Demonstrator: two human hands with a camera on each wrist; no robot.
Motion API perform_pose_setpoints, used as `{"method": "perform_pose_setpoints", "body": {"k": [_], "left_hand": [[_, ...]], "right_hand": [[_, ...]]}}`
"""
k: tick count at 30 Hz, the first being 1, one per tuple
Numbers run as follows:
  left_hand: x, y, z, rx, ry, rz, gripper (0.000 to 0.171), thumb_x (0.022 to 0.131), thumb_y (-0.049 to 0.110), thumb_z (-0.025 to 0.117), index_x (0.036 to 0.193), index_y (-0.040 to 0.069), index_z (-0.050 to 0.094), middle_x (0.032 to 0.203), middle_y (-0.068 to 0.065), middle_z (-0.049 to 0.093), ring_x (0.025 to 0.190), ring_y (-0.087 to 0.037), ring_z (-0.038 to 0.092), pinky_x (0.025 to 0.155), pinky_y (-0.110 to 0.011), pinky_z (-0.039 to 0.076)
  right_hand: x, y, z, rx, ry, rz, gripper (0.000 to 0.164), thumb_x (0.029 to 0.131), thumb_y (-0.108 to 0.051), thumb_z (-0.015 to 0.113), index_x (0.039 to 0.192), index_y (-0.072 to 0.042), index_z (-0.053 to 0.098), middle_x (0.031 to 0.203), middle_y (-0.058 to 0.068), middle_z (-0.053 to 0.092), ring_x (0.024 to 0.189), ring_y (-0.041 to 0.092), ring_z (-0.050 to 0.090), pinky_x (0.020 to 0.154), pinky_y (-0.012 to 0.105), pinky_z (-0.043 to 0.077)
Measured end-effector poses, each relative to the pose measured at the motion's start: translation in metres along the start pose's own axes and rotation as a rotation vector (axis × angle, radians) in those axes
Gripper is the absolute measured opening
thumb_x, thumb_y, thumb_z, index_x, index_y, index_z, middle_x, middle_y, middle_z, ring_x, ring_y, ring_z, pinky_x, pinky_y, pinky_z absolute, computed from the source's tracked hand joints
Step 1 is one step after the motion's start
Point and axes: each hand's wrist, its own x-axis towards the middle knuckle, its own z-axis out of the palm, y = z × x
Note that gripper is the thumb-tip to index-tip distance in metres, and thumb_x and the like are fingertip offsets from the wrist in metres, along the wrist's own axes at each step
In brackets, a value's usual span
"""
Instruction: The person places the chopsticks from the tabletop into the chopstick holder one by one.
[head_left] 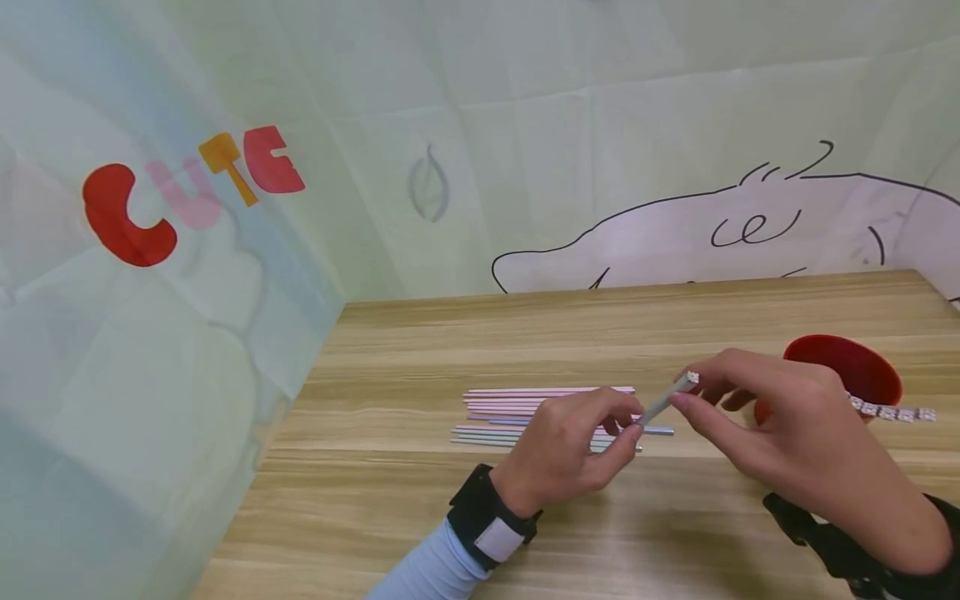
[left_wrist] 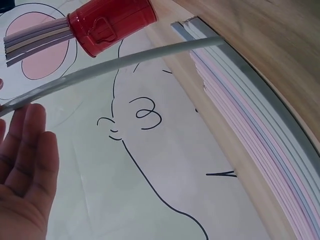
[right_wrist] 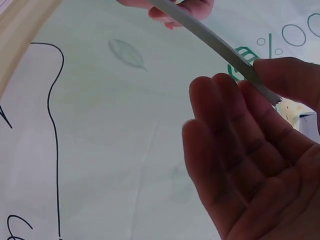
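Head view: L hand (head_left: pixel 566 450) & R hand (head_left: pixel 798 425) both pinching 1 grey stick (head_left: pixel 663 403)
Other sticks (head_left: pixel 502 407): on tabletop (head_left: pixel 360 500), nr L hand
Red cup (head_left: pixel 862 367): w/ sticks, nr R hand

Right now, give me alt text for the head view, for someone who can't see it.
A person's left hand and right hand pinch a pale stick above a wood-grain table. Pink, blue and green sticks lie behind the left hand, and more sticks jut from a red cup behind the right.
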Motion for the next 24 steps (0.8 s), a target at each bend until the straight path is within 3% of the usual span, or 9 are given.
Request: {"method": "perform_pose_setpoints", "body": {"k": [2, 5, 7, 10, 13, 17, 20, 24], "left_hand": [[0.0001, -0.0001, -0.0001, 0.014, -0.002, 0.000, 0.014, 0.094, 0.011, 0.065, 0.107, 0.007, 0.063, 0.090, 0.005, 0.068, 0.076, 0.001, 0.059, 0.073, -0.007, 0.046], [0.0000, -0.0004, 0.0002, 0.037, -0.004, 0.003, 0.015, 0.095, 0.012, 0.065, 0.109, 0.007, 0.063, 0.090, 0.005, 0.068, 0.076, 0.001, 0.059, 0.073, -0.007, 0.045], [-0.0001, -0.0007, 0.0005, 0.055, -0.004, 0.007, 0.015, 0.095, 0.013, 0.064, 0.109, 0.008, 0.063, 0.090, 0.006, 0.067, 0.077, 0.002, 0.059, 0.074, -0.007, 0.045], [-0.0004, -0.0012, 0.0007, 0.078, -0.006, 0.009, 0.015, 0.096, 0.014, 0.064, 0.110, 0.009, 0.063, 0.090, 0.006, 0.067, 0.077, 0.002, 0.060, 0.074, -0.007, 0.044], [-0.0009, -0.0018, 0.0011, 0.101, -0.006, 0.015, 0.015, 0.095, 0.014, 0.064, 0.109, 0.008, 0.063, 0.090, 0.006, 0.068, 0.077, 0.000, 0.062, 0.074, -0.007, 0.044], [-0.0022, -0.0035, 0.0027, 0.141, -0.023, 0.017, 0.014, 0.095, 0.015, 0.064, 0.107, 0.008, 0.065, 0.091, 0.005, 0.069, 0.078, -0.001, 0.063, 0.075, -0.008, 0.044], [-0.0036, -0.0049, 0.0037, 0.182, -0.065, 0.001, 0.013, 0.095, 0.017, 0.064, 0.106, 0.010, 0.066, 0.091, 0.004, 0.071, 0.079, -0.002, 0.064, 0.075, -0.009, 0.046], [-0.0050, -0.0057, 0.0044, 0.236, -0.103, -0.016, 0.012, 0.094, 0.018, 0.065, 0.104, 0.013, 0.068, 0.090, 0.005, 0.071, 0.078, -0.003, 0.065, 0.073, -0.012, 0.047]], "right_hand": [[0.0003, -0.0016, -0.0006, 0.009, 0.019, 0.008, 0.035, 0.069, -0.002, 0.088, 0.095, -0.020, 0.072, 0.083, -0.017, 0.068, 0.075, -0.006, 0.062, 0.056, 0.015, 0.046], [0.0006, -0.0001, 0.0010, 0.026, 0.093, -0.026, 0.017, 0.083, -0.022, 0.084, 0.095, -0.015, 0.074, 0.081, -0.011, 0.070, 0.073, -0.004, 0.063, 0.057, 0.014, 0.045], [0.0003, 0.0012, 0.0014, 0.028, 0.139, -0.038, 0.027, 0.090, -0.038, 0.076, 0.094, -0.012, 0.075, 0.080, -0.008, 0.071, 0.070, -0.004, 0.063, 0.058, 0.013, 0.045], [-0.0010, 0.0020, 0.0001, 0.024, 0.190, -0.028, 0.041, 0.093, -0.049, 0.067, 0.094, -0.009, 0.076, 0.080, -0.004, 0.072, 0.069, -0.003, 0.062, 0.061, 0.011, 0.047], [-0.0027, 0.0014, -0.0028, 0.018, 0.230, 0.003, 0.035, 0.090, -0.041, 0.074, 0.095, -0.006, 0.077, 0.081, -0.001, 0.073, 0.067, -0.003, 0.061, 0.065, 0.010, 0.048], [-0.0033, 0.0027, -0.0036, 0.084, 0.333, -0.025, 0.024, 0.085, -0.019, 0.081, 0.094, 0.002, 0.076, 0.085, 0.008, 0.074, 0.070, -0.001, 0.063, 0.071, 0.010, 0.049], [-0.0023, 0.0040, -0.0027, 0.157, 0.414, -0.071, 0.023, 0.082, -0.008, 0.081, 0.093, 0.011, 0.072, 0.088, 0.016, 0.074, 0.072, 0.003, 0.064, 0.073, 0.010, 0.048], [-0.0019, 0.0062, -0.0030, 0.182, 0.465, -0.092, 0.025, 0.085, -0.005, 0.078, 0.096, 0.015, 0.070, 0.089, 0.019, 0.071, 0.071, 0.004, 0.061, 0.068, 0.008, 0.046]]}}
